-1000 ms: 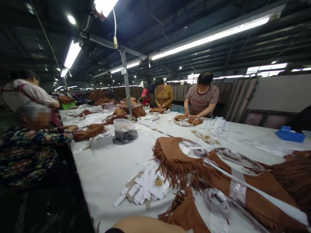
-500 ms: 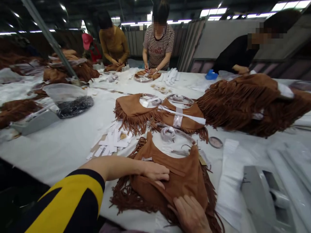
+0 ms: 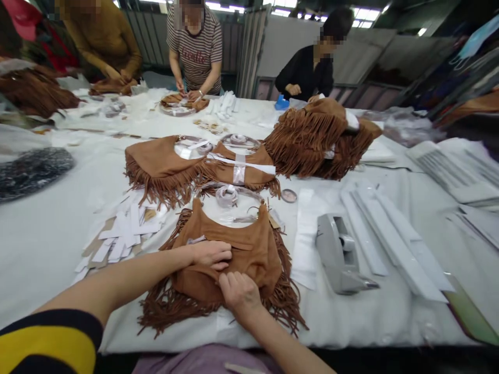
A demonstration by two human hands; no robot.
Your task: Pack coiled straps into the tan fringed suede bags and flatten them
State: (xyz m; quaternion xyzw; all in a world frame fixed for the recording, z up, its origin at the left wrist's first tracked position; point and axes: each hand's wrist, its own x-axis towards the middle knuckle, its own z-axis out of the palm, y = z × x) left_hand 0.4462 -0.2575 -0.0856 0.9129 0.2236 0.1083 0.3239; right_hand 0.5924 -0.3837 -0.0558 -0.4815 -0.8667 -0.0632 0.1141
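Note:
A brown suede fringed handbag [image 3: 249,254] lies in front of me on the white-covered table, its curved opening and wrapped strap facing away. My left hand [image 3: 212,254] rests on the front of the bag, fingers laid across the suede toward the right and a little bent. Close beside it, my right hand [image 3: 239,293] is closed on a fold of the bag's lower front, its fingertips curled under and partly hidden. Just beyond lie two more fringed bags, one plain [image 3: 159,158] and one with a white strip and wrap across it [image 3: 253,166].
White paper strips [image 3: 125,228] are scattered to the left. At right stand a grey tape dispenser [image 3: 337,254] and folded white sheets [image 3: 397,234]. A roll of tape [image 3: 289,195] lies near a heap of fringed bags [image 3: 319,135]. Co-workers [image 3: 195,52] work across the table.
My view has swung right and tilted down. My right hand has moved up and left across the bag, closer to my left hand, and now grips a fold.

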